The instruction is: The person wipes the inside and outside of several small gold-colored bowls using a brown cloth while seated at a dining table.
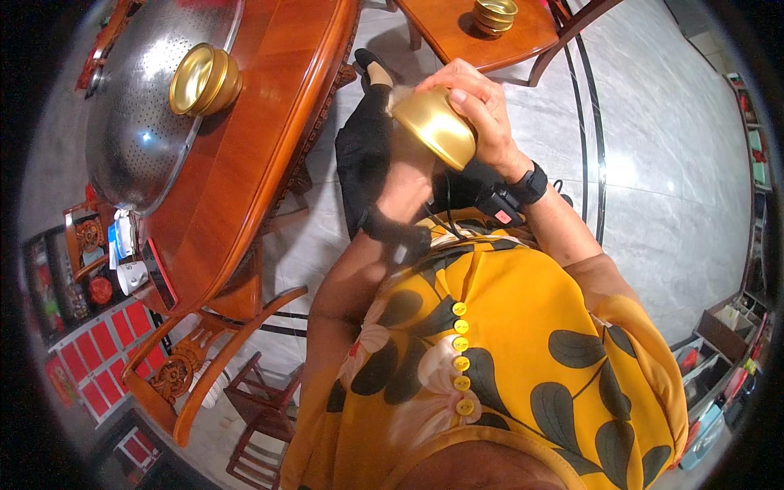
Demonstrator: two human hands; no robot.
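A gold-coloured metal bowl (438,125) is tilted in front of me, over my lap. Around its far right side my right hand (481,110) is clasped, thumb on the outer wall. My left hand (407,177) is blurred and lies at the bowl's left, mostly behind it, so its fingers are hidden. A pale, blurred scrap of something (399,98) shows at the bowl's left rim; I cannot tell what it is. Nested gold bowls (208,82) rest on their side at the edge of a perforated metal tray (128,128) on the wooden table. More stacked gold bowls (495,15) stand on a wooden chair.
The wooden table (245,159) fills the left, its rounded edge close to my left arm. A white mug (131,277) and a red-edged phone (160,272) lie near its lower end. Wooden chairs stand below the table (211,367) and ahead (478,43).
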